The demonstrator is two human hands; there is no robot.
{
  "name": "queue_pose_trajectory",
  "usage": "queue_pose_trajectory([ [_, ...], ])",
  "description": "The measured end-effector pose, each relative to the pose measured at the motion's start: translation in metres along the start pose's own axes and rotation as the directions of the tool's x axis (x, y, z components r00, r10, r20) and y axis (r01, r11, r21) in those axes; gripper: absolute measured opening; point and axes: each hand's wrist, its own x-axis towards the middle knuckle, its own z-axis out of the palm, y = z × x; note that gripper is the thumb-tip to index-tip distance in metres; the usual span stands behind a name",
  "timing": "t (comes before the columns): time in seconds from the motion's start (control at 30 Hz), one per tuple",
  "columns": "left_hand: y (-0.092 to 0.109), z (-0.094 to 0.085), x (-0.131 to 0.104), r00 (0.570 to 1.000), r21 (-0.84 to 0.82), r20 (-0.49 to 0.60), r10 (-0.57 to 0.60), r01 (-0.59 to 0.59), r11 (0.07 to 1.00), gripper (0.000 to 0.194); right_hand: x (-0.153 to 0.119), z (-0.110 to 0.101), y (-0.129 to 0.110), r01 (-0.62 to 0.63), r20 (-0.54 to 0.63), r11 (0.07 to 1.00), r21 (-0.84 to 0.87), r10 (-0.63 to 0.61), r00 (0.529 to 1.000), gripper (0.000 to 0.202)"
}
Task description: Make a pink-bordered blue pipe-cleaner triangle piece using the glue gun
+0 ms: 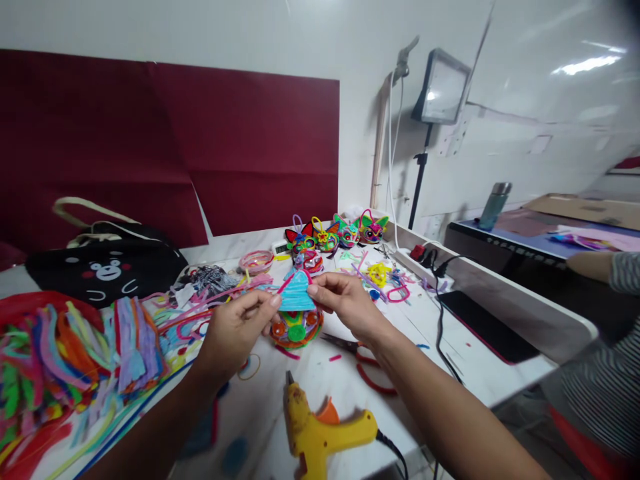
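Observation:
Between both hands is a light-blue triangular piece [296, 293] with a pink edge, like a felt or pipe-cleaner ear. My left hand [231, 333] pinches its lower left corner. On the opposite side, my right hand [347, 303] grips its right edge between thumb and fingers. Just below and behind the piece lies a round, colourful pipe-cleaner face [297, 333], its top hidden by the blue piece. Nearer to me rests a yellow glue gun [313, 433], nozzle pointing away. Red-handled scissors [373, 380] lie partly behind my right forearm.
Bundles of coloured pipe cleaners [135, 347] crowd the left side. Several finished animal faces [347, 232] stand at the back. A black bag [107, 267] sits back left. At right are a black phone-like slab [485, 327], a cable [440, 340] and a person's striped sleeve [625, 272].

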Motion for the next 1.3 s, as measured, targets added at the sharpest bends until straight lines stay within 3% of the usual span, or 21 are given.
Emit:
queue_pose_trajectory([
  [0.53, -0.006, 0.003, 0.001, 0.992, 0.099, -0.054, 0.110, -0.104, 0.990, 0.025, -0.001, 0.003, 0.003, -0.029, -0.013, 1.000, 0.012, 0.029, 1.000, 0.034],
  [0.73, -0.007, 0.004, 0.001, 0.999, -0.100, -0.031, -0.014, 0.011, 0.995, 0.028, -0.009, 0.009, -0.002, -0.016, 0.221, 0.998, 0.054, 0.004, 0.975, 0.046],
  [0.9, -0.003, 0.007, 0.003, 0.994, -0.269, -0.011, -0.108, 0.102, 0.958, 0.026, -0.011, 0.011, 0.003, -0.049, 0.323, 0.995, -0.092, 0.076, 0.943, 0.036],
  [1.13, 0.002, 0.004, 0.003, 0.982, -0.335, -0.075, -0.171, 0.137, 0.932, 0.022, -0.012, 0.000, -0.007, 0.006, 0.268, 0.977, -0.213, 0.052, 0.962, 0.036],
  [1.3, -0.003, 0.000, 0.005, 0.984, -0.378, -0.080, -0.159, 0.118, 0.918, 0.025, -0.008, -0.027, -0.024, 0.039, 0.145, 0.970, -0.240, -0.004, 0.989, 0.033],
])
